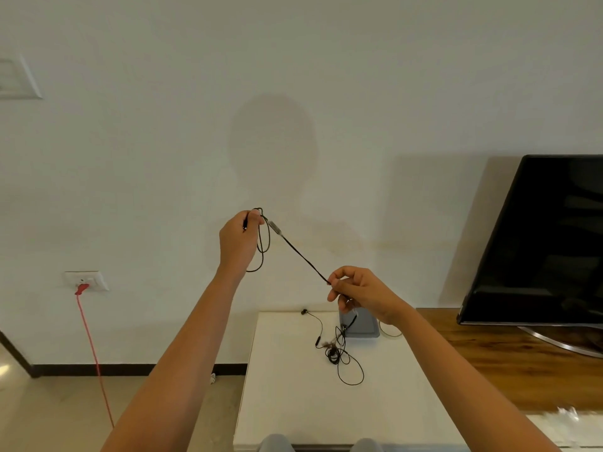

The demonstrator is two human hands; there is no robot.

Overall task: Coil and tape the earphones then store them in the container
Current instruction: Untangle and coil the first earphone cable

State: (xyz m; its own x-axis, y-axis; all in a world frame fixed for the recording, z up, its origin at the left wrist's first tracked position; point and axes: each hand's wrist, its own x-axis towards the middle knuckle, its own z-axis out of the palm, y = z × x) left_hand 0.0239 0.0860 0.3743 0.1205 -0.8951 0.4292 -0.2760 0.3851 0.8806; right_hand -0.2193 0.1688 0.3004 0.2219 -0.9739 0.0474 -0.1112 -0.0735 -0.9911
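Head view: thin black earphone cable (300, 256) held taut above the white bench (287, 386).
My left fingers (254, 219) grip its round loops, my right fingers (341, 279) pinch it; the slack lies tangled on the bench.

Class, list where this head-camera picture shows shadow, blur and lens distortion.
Head view: a soft head-shaped shadow falls on the wall; the television leans sharply, likely wide-angle distortion, its dark screen faintly reflecting; the lower right corner is smeared; the earphones blur at their tangle on the table.

Arms out, L hand (237, 238) high, R hand (357, 290) lower (fingers (342, 273) in pinch)
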